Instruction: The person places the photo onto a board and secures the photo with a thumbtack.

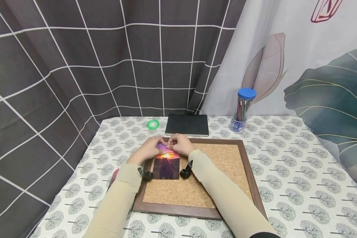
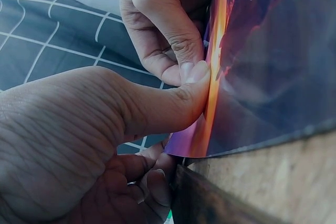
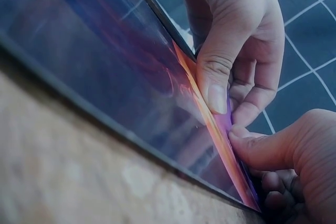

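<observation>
A glossy photo [image 1: 166,167] of a dark horse against an orange and purple sunset lies on the left part of a wood-framed cork board [image 1: 196,195]. At its top edge, my left hand [image 1: 148,148] pinches the photo, thumb on the printed face. Close beside it, my right hand [image 1: 181,144] also pinches that edge with thumb and curled fingers. Both wrist views show the thumbs nearly meeting at the purple strip of the photo [image 2: 184,140]. The photo bends near the fingers. Whether anything small sits between the fingertips is hidden.
Behind the board lie a black notebook [image 1: 187,125] and a green tape roll [image 1: 153,124]. A blue-lidded clear jar [image 1: 242,110] with pencil-like sticks stands at the back right. Something pinkish [image 1: 114,175] shows partly behind the left sleeve. A tree-patterned cloth [image 1: 303,185] covers the table.
</observation>
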Demonstrator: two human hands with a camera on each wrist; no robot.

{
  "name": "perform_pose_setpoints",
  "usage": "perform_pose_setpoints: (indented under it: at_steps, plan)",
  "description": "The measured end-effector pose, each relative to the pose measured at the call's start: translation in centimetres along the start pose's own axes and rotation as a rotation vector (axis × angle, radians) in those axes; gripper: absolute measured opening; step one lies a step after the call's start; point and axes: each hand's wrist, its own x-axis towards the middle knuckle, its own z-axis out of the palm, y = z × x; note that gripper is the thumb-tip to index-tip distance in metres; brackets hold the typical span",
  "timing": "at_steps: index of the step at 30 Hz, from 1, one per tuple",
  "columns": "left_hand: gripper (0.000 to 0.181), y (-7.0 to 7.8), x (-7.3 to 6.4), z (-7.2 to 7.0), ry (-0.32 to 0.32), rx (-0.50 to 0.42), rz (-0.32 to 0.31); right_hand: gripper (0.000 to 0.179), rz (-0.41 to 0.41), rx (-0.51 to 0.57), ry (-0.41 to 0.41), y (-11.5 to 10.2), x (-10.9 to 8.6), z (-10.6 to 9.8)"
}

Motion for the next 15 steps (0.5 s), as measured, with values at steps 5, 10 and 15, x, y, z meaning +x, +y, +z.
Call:
perform_pose_setpoints:
  at_steps: [5, 10, 15]
  plan:
    - [0.030, -0.05, 0.01, 0.02, 0.001, -0.001, 0.008, 0.011, 0.001, 0.000, 0.004, 0.01, -0.04, 0.01]
    - [0.030, -0.01, -0.05, 0.02, -0.002, -0.003, 0.001, 0.011, -0.012, 0.007, 0.010, 0.10, -0.07, 0.11]
    - [0.030, -0.03, -0.05, 0.04, 0.002, 0.000, 0.001, 0.011, -0.014, 0.004, 0.011, 0.15, -0.02, 0.17]
